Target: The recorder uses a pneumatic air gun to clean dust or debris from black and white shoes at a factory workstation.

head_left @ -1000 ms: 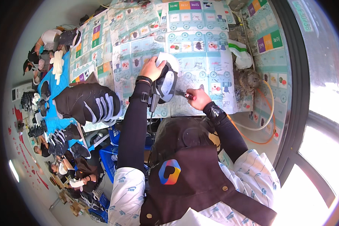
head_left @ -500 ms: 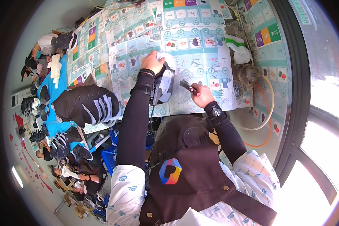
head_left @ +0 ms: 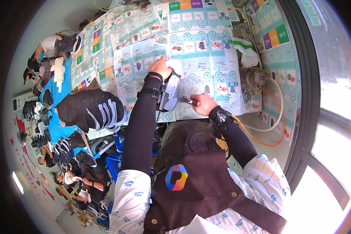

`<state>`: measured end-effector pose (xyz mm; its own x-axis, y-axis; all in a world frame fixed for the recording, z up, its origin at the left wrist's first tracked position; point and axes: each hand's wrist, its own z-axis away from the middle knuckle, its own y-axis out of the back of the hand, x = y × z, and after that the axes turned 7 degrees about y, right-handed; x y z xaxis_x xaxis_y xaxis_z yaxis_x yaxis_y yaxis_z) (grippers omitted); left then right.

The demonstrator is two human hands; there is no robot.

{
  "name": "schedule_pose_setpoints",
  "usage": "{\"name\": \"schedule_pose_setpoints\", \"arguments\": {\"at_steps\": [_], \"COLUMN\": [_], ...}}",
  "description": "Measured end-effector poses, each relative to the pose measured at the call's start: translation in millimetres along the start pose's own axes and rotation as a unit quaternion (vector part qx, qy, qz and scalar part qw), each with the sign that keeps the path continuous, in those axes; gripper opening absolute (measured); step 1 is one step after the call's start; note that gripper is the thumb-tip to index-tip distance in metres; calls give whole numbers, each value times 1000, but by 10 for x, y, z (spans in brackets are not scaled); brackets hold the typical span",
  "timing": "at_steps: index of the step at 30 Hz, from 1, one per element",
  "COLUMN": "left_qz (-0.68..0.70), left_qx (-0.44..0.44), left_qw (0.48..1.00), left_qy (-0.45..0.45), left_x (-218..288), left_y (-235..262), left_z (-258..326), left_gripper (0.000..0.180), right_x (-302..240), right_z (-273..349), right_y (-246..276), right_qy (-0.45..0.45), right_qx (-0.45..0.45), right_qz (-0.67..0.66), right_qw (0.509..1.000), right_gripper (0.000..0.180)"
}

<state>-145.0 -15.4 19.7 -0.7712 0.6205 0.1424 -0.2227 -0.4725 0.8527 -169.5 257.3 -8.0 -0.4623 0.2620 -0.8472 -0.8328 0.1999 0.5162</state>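
My left hand (head_left: 160, 69) grips the far end of a pale grey-and-white shoe piece (head_left: 171, 93), probably an upper, and keeps it on the paper-covered table (head_left: 222, 99). Part of the piece lies hidden behind that hand and wrist. In my right hand (head_left: 205, 105) is a small brush (head_left: 192, 101) with a reddish handle. Its dark bristles point left and meet or nearly meet the near right edge of the shoe piece; actual contact is hard to tell. Left of my left forearm lies a row of dark shoe uppers (head_left: 85, 107) with grey linings.
A pale hose (head_left: 281, 101) and an orange one curve beside a grimy round object (head_left: 257, 77) at the table's right side. Behind it lies a white-and-green bag (head_left: 247, 54). Blue crates (head_left: 113, 165) stand below the table's left. Several people work at far left.
My right hand has moved slightly left and nearer to me, bringing the brush from over the paper to the shoe piece's near edge. My left hand has shifted slightly with its grip kept.
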Motion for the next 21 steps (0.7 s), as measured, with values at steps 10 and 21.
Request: {"name": "schedule_pose_setpoints", "arguments": {"at_steps": [10, 21], "left_qz": [0, -13], "left_qx": [42, 101], "left_qw": [998, 995], "left_qy": [-46, -22], "left_x": [-370, -314], "left_y": [-81, 72], "left_z": [124, 565], "left_gripper": [49, 50], "right_x": [-42, -150], "right_z": [116, 211], "right_y": [-85, -126], "right_qy": [-44, -15], "right_qx": [45, -33], "right_qz": [0, -33], "right_qw": [998, 999], "right_gripper": [18, 19]}}
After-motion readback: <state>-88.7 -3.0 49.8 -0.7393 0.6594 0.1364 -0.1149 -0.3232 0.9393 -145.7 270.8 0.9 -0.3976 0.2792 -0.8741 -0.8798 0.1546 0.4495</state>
